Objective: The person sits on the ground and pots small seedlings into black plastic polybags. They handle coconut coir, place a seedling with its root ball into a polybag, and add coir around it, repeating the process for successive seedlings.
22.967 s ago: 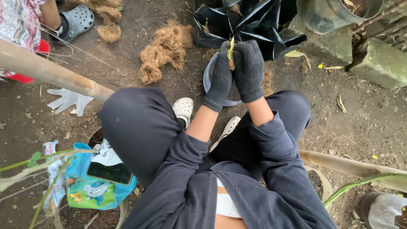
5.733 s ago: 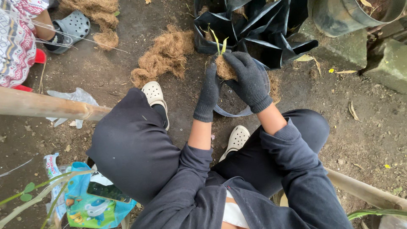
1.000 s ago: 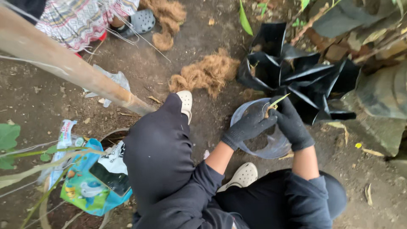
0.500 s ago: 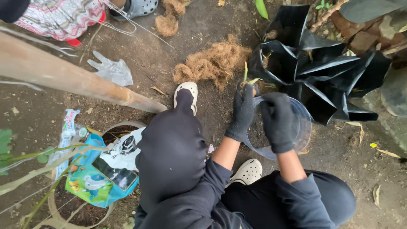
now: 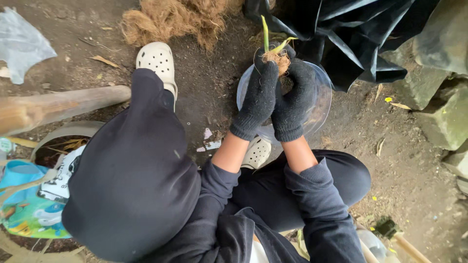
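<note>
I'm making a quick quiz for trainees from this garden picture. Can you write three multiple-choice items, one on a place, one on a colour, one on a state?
1. Where does the clear plastic bowl lie?
A. On the soil under the hands
B. On the person's knee
C. Inside the black bags

2. What colour are the gloves on the left hand and right hand?
A. White
B. Black
C. Green

3. How is the seedling held?
A. Lying loose on the ground
C. Pinched by one hand only
B. Clasped by both hands, green shoot up

Answers: 1 A, it rests on dirt beneath them. 2 B, both are dark knit. 3 B, both hands wrap its fibrous base.
</note>
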